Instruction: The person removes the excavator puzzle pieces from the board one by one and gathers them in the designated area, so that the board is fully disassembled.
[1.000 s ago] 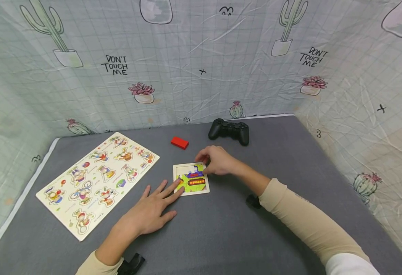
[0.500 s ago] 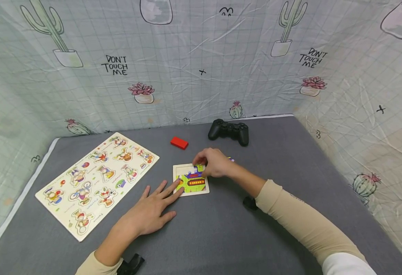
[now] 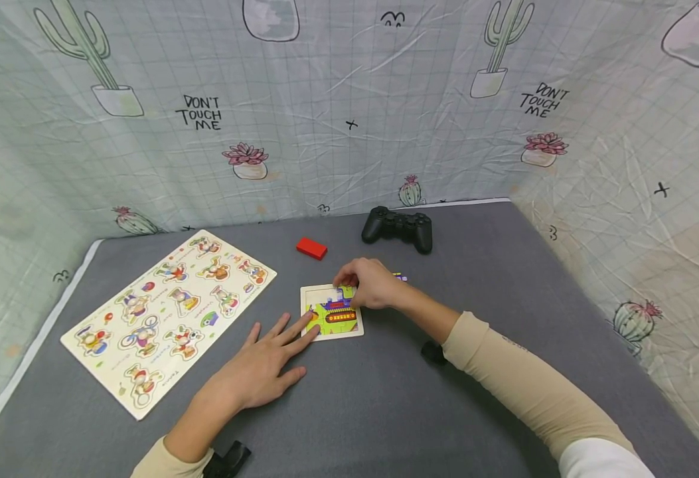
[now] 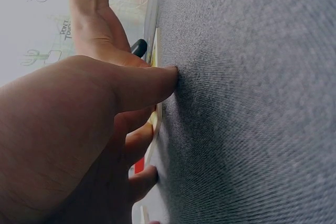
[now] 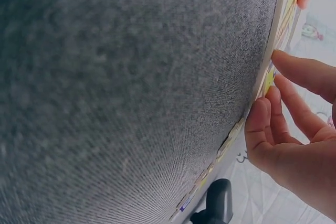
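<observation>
Beige-sleeved, the left hand [image 3: 259, 368] spreads its fingers wide, two fingertips on the left part of a small square puzzle tray [image 3: 319, 295]; the right hand [image 3: 373, 282] pinches a green-and-purple piece [image 3: 346, 292] at the tray's upper right; a partly hidden colourful bit [image 3: 400, 276] shows past the right wrist; beyond lie a red block [image 3: 311, 248] and black game controller [image 3: 397, 227]; leftward, a larger picture board [image 3: 164, 312] lies on grey cloth [image 3: 385, 411].

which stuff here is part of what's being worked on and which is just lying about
In the job:
- small puzzle tray
- puzzle piece at its far right corner
- loose pieces, probably

Seemingly just lying about:
- large picture board
- red block
- black game controller
</observation>
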### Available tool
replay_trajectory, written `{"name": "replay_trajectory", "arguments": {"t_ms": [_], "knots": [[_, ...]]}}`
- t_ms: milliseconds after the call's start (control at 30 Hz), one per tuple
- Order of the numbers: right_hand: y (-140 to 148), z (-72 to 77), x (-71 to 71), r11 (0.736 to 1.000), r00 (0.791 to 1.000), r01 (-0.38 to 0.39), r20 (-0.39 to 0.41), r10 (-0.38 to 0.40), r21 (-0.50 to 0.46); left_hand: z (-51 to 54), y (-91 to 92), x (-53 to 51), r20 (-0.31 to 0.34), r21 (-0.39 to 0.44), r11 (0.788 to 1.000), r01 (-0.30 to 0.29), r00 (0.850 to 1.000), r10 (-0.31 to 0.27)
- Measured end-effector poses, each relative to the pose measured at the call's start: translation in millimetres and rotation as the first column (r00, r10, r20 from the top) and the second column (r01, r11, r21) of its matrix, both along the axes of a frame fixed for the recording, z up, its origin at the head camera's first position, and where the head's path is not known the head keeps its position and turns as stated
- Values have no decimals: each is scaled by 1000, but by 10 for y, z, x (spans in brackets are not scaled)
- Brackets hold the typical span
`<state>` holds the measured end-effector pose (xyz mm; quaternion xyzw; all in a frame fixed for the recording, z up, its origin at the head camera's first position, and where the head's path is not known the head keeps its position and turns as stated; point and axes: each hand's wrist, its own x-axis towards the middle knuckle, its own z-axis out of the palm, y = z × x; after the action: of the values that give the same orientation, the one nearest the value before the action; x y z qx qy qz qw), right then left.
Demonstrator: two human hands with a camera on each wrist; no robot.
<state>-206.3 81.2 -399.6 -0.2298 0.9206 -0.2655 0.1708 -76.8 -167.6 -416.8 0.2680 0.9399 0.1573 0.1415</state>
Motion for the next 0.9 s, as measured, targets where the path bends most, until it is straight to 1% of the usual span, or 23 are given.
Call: {"name": "replay_trajectory", "arguments": {"t_ms": [233, 467, 767, 900], "knots": [[-11, -10, 10, 1000, 1000, 3, -10, -3, -5, -8, -2, 0, 1, -3, 1000, 1, 1000, -1], [-26, -2, 28, 1000, 998, -7, -59, 6, -13, 2, -2, -5, 14, -7, 1000, -6, 1000, 6], [-44, 6, 43, 1000, 998, 9, -58, -10, -9, 0, -6, -8, 10, -10, 1000, -2, 1000, 2], [-47, 11, 40, 1000, 998, 4, -64, -4, -5, 0, -1, -9, 10, -11, 1000, -1, 1000, 2]]}}
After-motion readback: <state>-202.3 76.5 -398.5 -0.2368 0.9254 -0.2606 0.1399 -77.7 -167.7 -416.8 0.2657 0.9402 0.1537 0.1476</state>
